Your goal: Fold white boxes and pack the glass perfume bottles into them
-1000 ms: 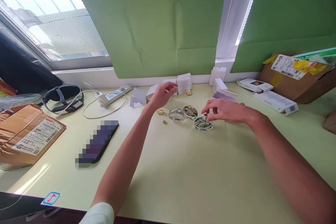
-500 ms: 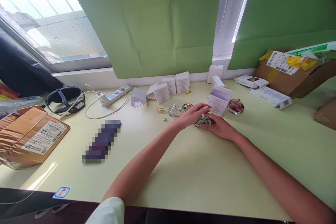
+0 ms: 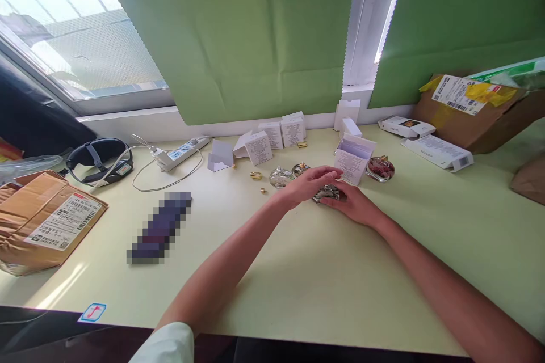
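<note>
Both my hands meet over a small round glass perfume bottle (image 3: 324, 195) on the pale green table (image 3: 298, 272). My left hand (image 3: 309, 184) lies curled over the bottle's top. My right hand (image 3: 355, 205) grips the bottle from the right side. Two more glass bottles, one clear (image 3: 281, 177) and one with gold inside (image 3: 300, 169), stand just left of my hands. An open white box (image 3: 353, 160) and a red bottle (image 3: 380, 168) stand just behind them. Small gold caps (image 3: 255, 176) lie on the table to the left.
Several small white boxes (image 3: 272, 139) line the window sill edge. A power strip (image 3: 176, 154) with cable, a black headband device (image 3: 100, 159), a phone (image 3: 159, 227) and a cardboard parcel (image 3: 45, 221) lie left. Flat white boxes (image 3: 438, 150) and another parcel (image 3: 468, 110) sit at right.
My left hand came back from the white boxes at the rear and settled on the bottle beside my right hand. Since half a second ago the hands have hardly moved.
</note>
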A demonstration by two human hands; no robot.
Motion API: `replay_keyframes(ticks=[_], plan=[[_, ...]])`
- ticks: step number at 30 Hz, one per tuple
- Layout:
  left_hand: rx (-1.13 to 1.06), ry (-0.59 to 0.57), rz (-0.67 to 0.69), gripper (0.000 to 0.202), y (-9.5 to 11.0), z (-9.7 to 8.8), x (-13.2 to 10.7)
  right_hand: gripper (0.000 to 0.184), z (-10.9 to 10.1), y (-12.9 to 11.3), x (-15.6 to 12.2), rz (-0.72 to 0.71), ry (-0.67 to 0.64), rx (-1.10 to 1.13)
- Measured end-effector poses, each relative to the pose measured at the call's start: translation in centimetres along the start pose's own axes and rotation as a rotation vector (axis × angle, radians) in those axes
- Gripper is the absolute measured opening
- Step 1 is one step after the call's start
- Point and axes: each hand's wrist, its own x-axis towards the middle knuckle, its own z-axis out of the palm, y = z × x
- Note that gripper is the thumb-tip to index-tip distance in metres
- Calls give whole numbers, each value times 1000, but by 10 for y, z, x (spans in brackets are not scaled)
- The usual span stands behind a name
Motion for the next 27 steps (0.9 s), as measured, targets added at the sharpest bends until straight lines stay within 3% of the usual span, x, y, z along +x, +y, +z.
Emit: replay_keyframes(ticks=[8,20,23,27], plan=[[-71,-8,-36,39,-4,-4,5,51,0,0,0,8,-4,1],[9,28,-43,37,-3,-1,4,48,0,-1,0,27,-3,-16],[73,57,-24,43,10,-6,-1,48,-1,2,0,56,0,-29],[128,102,173,41,48,-28,-20,61,-2,8,-2,120,34,-65]])
